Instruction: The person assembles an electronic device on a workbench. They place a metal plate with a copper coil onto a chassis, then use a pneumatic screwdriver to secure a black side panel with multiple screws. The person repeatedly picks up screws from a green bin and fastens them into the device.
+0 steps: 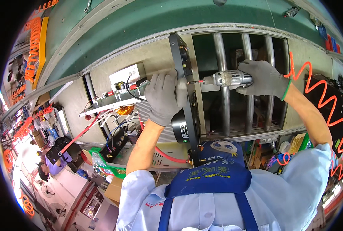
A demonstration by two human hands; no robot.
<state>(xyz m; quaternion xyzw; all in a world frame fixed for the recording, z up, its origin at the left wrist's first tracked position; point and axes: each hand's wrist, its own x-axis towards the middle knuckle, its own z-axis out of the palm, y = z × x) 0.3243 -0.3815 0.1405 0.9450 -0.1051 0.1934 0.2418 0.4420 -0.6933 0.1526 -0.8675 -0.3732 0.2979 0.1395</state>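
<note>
My right hand (pixel 262 79), in a grey glove, is closed around a silver air screwdriver (pixel 230 78). Its thin bit points left and reaches the upright black panel (pixel 194 123) of an electrical unit. On the panel's other side is my gloved left hand (pixel 164 96), fingers bent and close together, the thumb side lapping over the panel's edge near the bit tip. Whatever lies under that palm is hidden. Left of it sits a circuit board (pixel 119 95) on a light metal bar, with a copper-wound coil (pixel 125 110) and white wires below. A black cylinder (pixel 180 125) adjoins the panel.
Steel rollers (pixel 249 107) span an opening in the bench on the right. A coiled orange air hose (pixel 321 92) hangs beyond my right forearm. Red cables (pixel 167 156) run near the bench's front edge, with a green crate (pixel 108 163) below. A person (pixel 44 171) is at far left.
</note>
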